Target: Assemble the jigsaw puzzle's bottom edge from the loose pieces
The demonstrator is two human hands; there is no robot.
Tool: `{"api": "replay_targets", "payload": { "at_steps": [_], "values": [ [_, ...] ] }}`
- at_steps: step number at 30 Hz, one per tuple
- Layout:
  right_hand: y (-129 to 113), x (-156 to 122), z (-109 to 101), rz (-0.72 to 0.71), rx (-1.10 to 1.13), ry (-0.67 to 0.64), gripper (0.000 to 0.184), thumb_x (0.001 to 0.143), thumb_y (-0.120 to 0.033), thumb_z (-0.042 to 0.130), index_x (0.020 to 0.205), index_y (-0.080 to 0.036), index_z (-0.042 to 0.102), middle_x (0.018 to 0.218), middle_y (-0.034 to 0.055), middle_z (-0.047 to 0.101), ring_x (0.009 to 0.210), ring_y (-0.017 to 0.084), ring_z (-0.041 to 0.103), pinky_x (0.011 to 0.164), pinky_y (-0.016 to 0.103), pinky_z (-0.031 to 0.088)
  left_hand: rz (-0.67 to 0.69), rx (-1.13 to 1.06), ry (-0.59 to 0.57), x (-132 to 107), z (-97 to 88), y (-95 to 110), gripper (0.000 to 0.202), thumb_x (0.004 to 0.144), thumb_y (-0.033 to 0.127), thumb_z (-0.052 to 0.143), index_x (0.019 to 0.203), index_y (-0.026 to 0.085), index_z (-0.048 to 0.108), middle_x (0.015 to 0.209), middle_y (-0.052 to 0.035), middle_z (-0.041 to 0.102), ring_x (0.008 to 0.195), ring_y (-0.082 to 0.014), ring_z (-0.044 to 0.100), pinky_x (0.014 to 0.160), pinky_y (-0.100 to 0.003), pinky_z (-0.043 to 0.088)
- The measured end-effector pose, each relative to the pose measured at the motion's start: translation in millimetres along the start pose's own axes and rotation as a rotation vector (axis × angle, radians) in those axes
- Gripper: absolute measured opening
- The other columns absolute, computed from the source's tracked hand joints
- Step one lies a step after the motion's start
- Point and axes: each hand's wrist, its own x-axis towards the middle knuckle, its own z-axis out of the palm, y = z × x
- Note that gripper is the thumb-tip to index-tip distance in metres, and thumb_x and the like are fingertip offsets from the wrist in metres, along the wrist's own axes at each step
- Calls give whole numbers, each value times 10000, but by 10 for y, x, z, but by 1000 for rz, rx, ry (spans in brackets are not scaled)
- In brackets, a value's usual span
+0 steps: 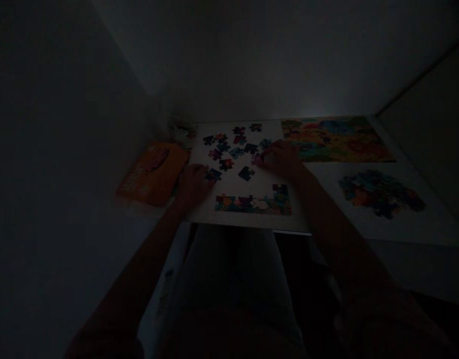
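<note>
The picture is very dark. My left hand (195,185) rests at the left of the white board, its fingers curled with thumb and fingertips at the edges of a dark blue puzzle piece (213,174). Across from it, my right hand (283,158) pinches a purple-pink puzzle piece (256,159) that lies on or just over the board. Between and beyond the hands several loose pieces are scattered, among them a red-and-dark piece (226,164) and a blue one (246,173). Nearer to me lies a joined strip of puzzle (251,203) with a white animal, rising by a piece at its right end.
An orange box (154,172) with pale lettering lies left of my left hand. At the back right is a colourful animal picture (337,139). In front of that picture sits a heap of puzzle pieces (381,192). A wall (251,60) rises behind the table.
</note>
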Motion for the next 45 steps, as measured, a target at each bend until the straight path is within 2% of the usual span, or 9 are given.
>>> {"api": "replay_targets", "payload": {
  "at_steps": [5, 11, 16, 21, 32, 35, 39, 42, 45],
  "values": [
    [-32, 7, -19, -27, 28, 67, 458, 1030, -723, 959, 1194, -297, 919, 1455, 195, 782, 1436, 516, 728, 1283, 775, 455, 50, -16, -5, 71, -42, 15, 474, 1174, 415, 779, 1605, 220, 752, 1702, -168, 696, 1663, -340, 609, 1428, -531, 438],
    [16, 26, -59, 1, 138, 223, 582, 983, -805, 956, 1155, -253, 897, 1398, 198, 809, 1103, 355, 736, 1249, 724, 453, -23, -22, 33, 68, -4, 26, 436, 1124, 392, 888, 1488, 206, 735, 1589, -175, 751, 1577, -349, 664, 1401, -520, 463],
    [47, -33, -162, 36, 116, 321, 519, 1008, -788, 930, 1157, -294, 876, 1383, 192, 806, 1232, 427, 731, 1226, 733, 467, -105, 25, 98, 58, 8, 77, 474, 1145, 488, 868, 1471, 175, 728, 1600, -217, 716, 1587, -406, 634, 1412, -585, 450],
    [30, -58, -176, 49, 101, 231, 496, 1012, -766, 932, 1187, -303, 899, 1417, 173, 801, 1067, 375, 768, 1232, 745, 489, -230, 58, 132, 48, -27, 139, 520, 1181, 545, 780, 1537, 168, 729, 1663, -251, 683, 1627, -487, 572, 1415, -724, 411],
    [47, -47, -135, 23, 19, 190, 444, 1013, -682, 963, 1213, -290, 904, 1368, 155, 803, 1048, 349, 764, 1217, 686, 490, -230, 92, 69, 85, -27, 163, 540, 1238, 498, 711, 1656, 158, 735, 1743, -247, 639, 1677, -459, 527, 1459, -668, 358],
    [77, -56, -132, 28, -3, 171, 451, 1009, -670, 970, 1225, -280, 904, 1388, 168, 803, 1096, 376, 784, 1212, 694, 494, -249, 97, 53, 92, -43, 177, 504, 1260, 432, 645, 1685, 182, 747, 1772, -233, 633, 1680, -455, 536, 1454, -667, 381],
    [75, -88, -119, 1, -11, 101, 433, 1012, -685, 973, 1163, -285, 906, 1440, 177, 788, 1282, 449, 789, 1254, 728, 472, -255, 112, 46, 102, -57, 172, 508, 1277, 380, 596, 1727, 202, 752, 1772, -213, 641, 1694, -442, 536, 1465, -661, 391],
    [74, -95, -118, 9, 3, 94, 440, 1010, -684, 988, 1192, -292, 905, 1463, 175, 789, 1264, 442, 792, 1288, 739, 451, -242, 103, 54, 102, -55, 161, 511, 1271, 393, 609, 1720, 203, 763, 1763, -218, 640, 1685, -443, 543, 1463, -653, 398],
    [98, -79, -122, 58, -9, 126, 365, 1049, -594, 941, 1235, -283, 899, 1446, 185, 805, 1236, 438, 786, 1273, 722, 453, -226, 90, 61, 97, -38, 156, 520, 1276, 395, 587, 1730, 205, 755, 1750, -219, 642, 1665, -446, 556, 1446, -662, 408]
  ]
}}
